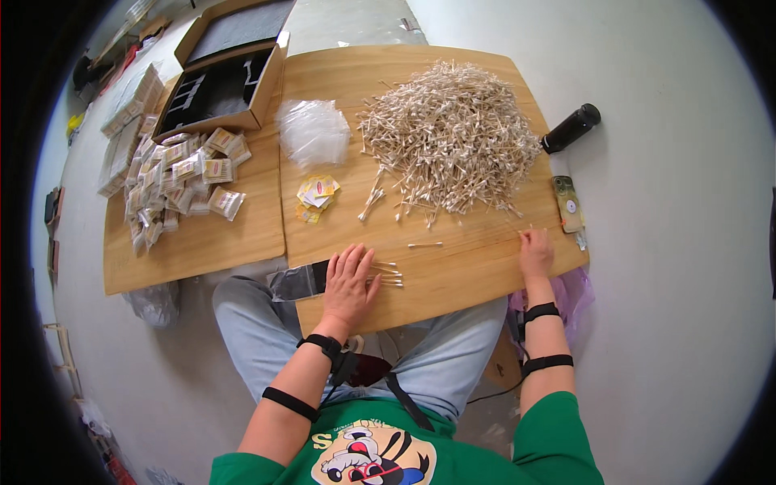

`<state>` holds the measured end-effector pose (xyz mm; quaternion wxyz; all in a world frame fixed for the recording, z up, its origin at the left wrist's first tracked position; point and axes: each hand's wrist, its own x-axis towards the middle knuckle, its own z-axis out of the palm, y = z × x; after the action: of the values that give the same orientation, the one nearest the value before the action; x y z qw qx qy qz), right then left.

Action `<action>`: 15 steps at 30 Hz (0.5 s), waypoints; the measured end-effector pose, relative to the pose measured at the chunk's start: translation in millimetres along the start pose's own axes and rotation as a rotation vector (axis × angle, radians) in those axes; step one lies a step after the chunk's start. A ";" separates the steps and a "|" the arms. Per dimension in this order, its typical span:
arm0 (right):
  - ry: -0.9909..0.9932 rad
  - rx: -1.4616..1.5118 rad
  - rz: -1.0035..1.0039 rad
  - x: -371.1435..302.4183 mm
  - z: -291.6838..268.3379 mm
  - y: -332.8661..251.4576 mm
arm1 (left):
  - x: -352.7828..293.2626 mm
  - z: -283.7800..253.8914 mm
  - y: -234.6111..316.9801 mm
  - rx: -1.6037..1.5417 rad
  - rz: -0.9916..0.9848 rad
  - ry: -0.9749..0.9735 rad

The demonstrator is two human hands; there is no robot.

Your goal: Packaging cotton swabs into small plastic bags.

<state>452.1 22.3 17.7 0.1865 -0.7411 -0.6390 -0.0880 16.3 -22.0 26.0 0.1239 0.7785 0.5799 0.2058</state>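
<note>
My left hand (351, 284) lies flat near the table's front edge, fingers stretched out. Several cotton swabs (390, 283) stick out from beneath its right side. To its left, a plastic pouch (297, 281), partly clear and partly dark, reaches under the hand and overhangs the edge. My right hand (537, 254) is at the table's right side, fingertips pinched together; whatever they hold is too small to make out. Between the hands lies one loose cotton swab (425, 244). Beyond them rises a large heap of cotton swabs (457, 133).
Clear plastic bags (314, 132) and small printed cards (318, 196) lie left of the heap. Farther left are filled packets (187, 168) and an open cardboard box (267, 101). A phone (569, 204) and a black bottle (572, 128) are by the right edge.
</note>
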 end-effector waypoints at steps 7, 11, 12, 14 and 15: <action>-0.046 0.202 -0.179 4.1 -5.5 -82.8 | 1.8 2.0 -0.9 -0.008 0.040 0.060; -0.171 0.398 -0.307 -10.6 -2.0 -170.6 | 1.6 5.6 -6.2 -0.066 0.080 0.111; -0.232 0.456 -0.291 -12.9 0.8 -183.4 | 1.8 5.7 -6.6 -0.082 0.090 0.111; -0.211 0.467 -0.294 -19.5 14.7 -196.2 | 1.9 2.0 -3.8 -0.103 0.086 0.109; -0.188 0.474 -0.296 -22.4 21.8 -201.9 | 0.9 1.7 -4.5 -0.136 0.094 0.079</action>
<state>248.1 33.3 22.5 0.2796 -0.5803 -0.7575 0.1065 13.4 -19.8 22.8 0.1435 0.7859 0.5319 0.2808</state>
